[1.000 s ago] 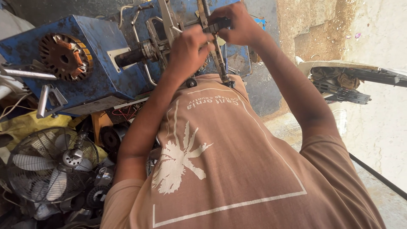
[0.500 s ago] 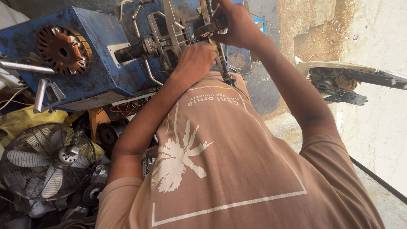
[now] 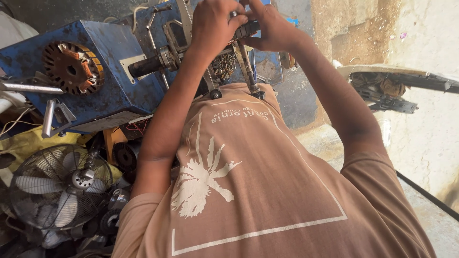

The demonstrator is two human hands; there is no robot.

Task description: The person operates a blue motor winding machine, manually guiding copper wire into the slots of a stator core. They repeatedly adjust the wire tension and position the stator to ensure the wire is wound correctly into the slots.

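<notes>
- Both hands have shifted up toward the far edge of the view since the earlier frame, and the left hand (image 3: 213,26) has moved up to meet the right hand (image 3: 270,28).
- Between them is a small dark metal part (image 3: 246,29), held at the top centre of the scene, on a metal-rod frame (image 3: 244,62).
- Left grip: fingers curled narrow over the part from the left side.
- Right grip: fingers closed on the part's right end, thumb across the top.
- Just below the hands sits a small pile of screws (image 3: 224,64).
- Left of the hands, a dark shaft (image 3: 148,64) sticks out from a blue metal machine (image 3: 110,91).
- Farther left on that machine is a copper-wound motor core (image 3: 71,68).
- Near left, on the floor, lies a wire-caged fan (image 3: 60,186).
</notes>
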